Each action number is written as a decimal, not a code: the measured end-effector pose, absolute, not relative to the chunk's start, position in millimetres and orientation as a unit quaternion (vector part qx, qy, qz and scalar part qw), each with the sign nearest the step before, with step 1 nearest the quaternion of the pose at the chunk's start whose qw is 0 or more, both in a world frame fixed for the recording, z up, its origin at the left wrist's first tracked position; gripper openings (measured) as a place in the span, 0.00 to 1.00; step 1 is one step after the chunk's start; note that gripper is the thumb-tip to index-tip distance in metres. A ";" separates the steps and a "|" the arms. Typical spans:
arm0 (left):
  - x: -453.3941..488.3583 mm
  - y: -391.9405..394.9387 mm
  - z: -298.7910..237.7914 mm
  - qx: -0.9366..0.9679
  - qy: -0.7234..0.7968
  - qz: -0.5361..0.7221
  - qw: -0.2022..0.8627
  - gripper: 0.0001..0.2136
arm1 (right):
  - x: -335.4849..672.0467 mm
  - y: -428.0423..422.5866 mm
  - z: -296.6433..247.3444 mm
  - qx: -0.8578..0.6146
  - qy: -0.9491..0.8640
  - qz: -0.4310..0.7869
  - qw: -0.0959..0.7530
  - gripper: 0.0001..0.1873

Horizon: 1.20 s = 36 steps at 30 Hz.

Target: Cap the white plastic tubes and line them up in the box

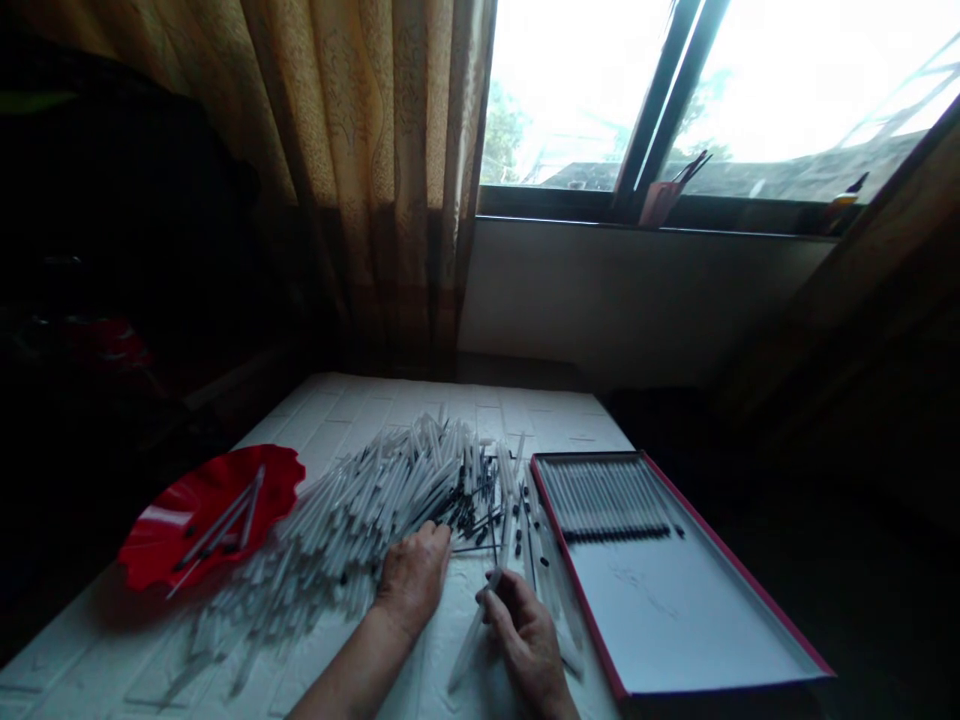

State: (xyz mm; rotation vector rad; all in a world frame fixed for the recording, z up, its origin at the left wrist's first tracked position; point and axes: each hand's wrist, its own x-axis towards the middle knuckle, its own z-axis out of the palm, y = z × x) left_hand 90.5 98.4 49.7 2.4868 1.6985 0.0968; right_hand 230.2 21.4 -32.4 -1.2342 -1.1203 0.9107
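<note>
A big heap of clear pens with dark tips (375, 500) covers the middle of the white table (517, 410). My left hand (414, 575) rests at the heap's near edge with its fingers curled down onto the pens, its fingertips at a thin dark refill. My right hand (525, 630) pinches one clear pen (474, 630), which slants down to the left over the table. Loose pens lie between my hands and the tray.
A shallow red-rimmed tray (675, 600) on the right holds a neat row of pens along its far end. A red wavy-edged plate (165, 530) at the left holds a few pens. Curtains and a window stand behind the table.
</note>
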 end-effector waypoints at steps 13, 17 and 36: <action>-35.3 64.7 59.9 0.839 0.434 0.320 0.076 0.10 | 226.1 11.7 -25.4 -0.515 -0.555 0.387 0.526 0.18; -54.1 64.3 80.4 0.842 0.427 0.324 0.058 0.10 | 214.8 9.6 -11.3 -0.460 -0.662 0.343 0.483 0.15; -76.7 60.1 93.3 0.875 0.428 0.222 0.043 0.14 | 199.9 5.1 18.0 -0.433 -0.790 0.158 0.405 0.19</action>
